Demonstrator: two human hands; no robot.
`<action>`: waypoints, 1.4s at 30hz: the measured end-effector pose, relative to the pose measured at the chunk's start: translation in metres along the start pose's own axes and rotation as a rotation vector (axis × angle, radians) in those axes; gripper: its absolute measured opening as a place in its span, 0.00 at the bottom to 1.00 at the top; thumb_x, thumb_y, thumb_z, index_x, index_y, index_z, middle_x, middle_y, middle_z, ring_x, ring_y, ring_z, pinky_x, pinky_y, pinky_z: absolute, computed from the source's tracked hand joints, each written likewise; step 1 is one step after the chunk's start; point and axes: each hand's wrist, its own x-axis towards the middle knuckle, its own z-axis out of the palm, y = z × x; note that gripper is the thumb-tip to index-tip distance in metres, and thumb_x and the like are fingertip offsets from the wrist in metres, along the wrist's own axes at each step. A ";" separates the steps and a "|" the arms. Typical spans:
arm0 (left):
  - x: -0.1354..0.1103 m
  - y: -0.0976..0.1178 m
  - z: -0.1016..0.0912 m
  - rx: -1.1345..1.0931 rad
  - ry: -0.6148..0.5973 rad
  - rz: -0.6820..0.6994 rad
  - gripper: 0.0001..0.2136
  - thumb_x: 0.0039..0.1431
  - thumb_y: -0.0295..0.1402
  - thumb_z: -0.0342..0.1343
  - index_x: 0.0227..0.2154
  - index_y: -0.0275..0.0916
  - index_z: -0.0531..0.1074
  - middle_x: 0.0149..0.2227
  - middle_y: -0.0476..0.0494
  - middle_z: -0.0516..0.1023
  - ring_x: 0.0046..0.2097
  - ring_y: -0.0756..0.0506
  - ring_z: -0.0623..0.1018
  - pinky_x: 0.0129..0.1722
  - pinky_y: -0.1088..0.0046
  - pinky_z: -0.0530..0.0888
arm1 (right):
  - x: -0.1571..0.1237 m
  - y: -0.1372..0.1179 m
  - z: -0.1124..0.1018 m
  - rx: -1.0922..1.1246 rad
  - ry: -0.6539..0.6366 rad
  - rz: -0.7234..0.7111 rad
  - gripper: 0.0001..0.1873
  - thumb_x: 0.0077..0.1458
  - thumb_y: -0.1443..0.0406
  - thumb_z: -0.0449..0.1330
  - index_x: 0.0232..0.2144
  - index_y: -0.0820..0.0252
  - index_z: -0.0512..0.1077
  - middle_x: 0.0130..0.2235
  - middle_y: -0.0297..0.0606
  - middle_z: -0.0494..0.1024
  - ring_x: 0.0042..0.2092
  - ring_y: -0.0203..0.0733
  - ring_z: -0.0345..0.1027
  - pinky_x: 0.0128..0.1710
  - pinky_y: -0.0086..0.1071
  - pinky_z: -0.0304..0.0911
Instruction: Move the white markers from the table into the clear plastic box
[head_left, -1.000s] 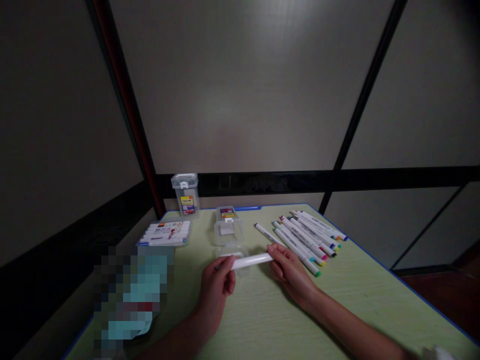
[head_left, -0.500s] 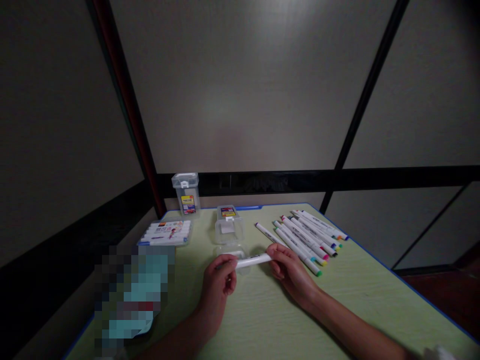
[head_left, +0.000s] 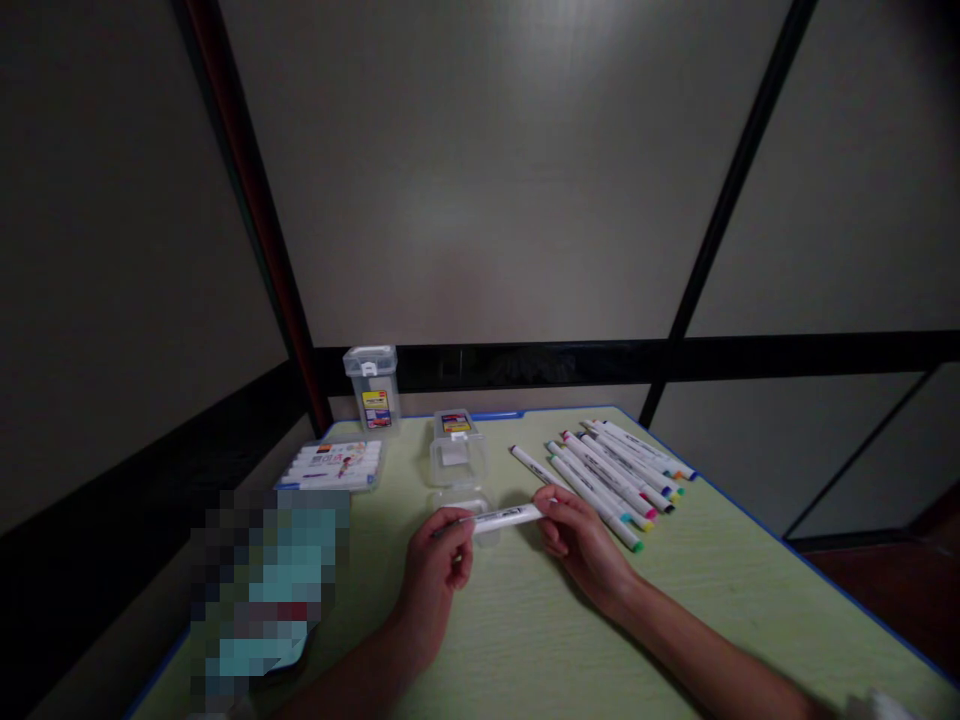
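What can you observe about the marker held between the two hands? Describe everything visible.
The marker is a slim white tube, apparently plastic, with dark lettering along its middle. It is held crosswise above the table, its right end slightly higher in the picture. The left hand pinches one end, the right hand the other; both ends are partly hidden.

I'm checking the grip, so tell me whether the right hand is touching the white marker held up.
Touching. The head view shows the right hand pinching one end of the white marker, with no gap between them.
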 end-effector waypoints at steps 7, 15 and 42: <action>0.002 -0.003 -0.001 0.007 -0.017 0.017 0.09 0.38 0.35 0.59 0.20 0.36 0.65 0.12 0.58 0.61 0.13 0.58 0.57 0.13 0.83 0.49 | -0.001 0.000 0.000 0.026 -0.012 0.020 0.10 0.39 0.63 0.63 0.19 0.61 0.65 0.11 0.23 0.55 0.15 0.25 0.41 0.16 0.26 0.34; 0.001 -0.004 -0.001 -0.005 -0.008 0.019 0.13 0.40 0.39 0.60 0.17 0.36 0.63 0.13 0.57 0.62 0.14 0.58 0.60 0.14 0.84 0.52 | -0.001 0.000 0.001 0.038 -0.032 -0.007 0.10 0.41 0.61 0.64 0.23 0.61 0.67 0.11 0.22 0.55 0.15 0.26 0.40 0.17 0.27 0.32; 0.004 -0.003 -0.002 0.174 -0.041 0.127 0.15 0.46 0.44 0.55 0.21 0.36 0.63 0.11 0.59 0.61 0.13 0.59 0.58 0.12 0.84 0.52 | 0.007 0.000 -0.004 0.015 -0.033 -0.085 0.14 0.42 0.58 0.64 0.26 0.62 0.69 0.13 0.26 0.63 0.15 0.25 0.47 0.16 0.23 0.38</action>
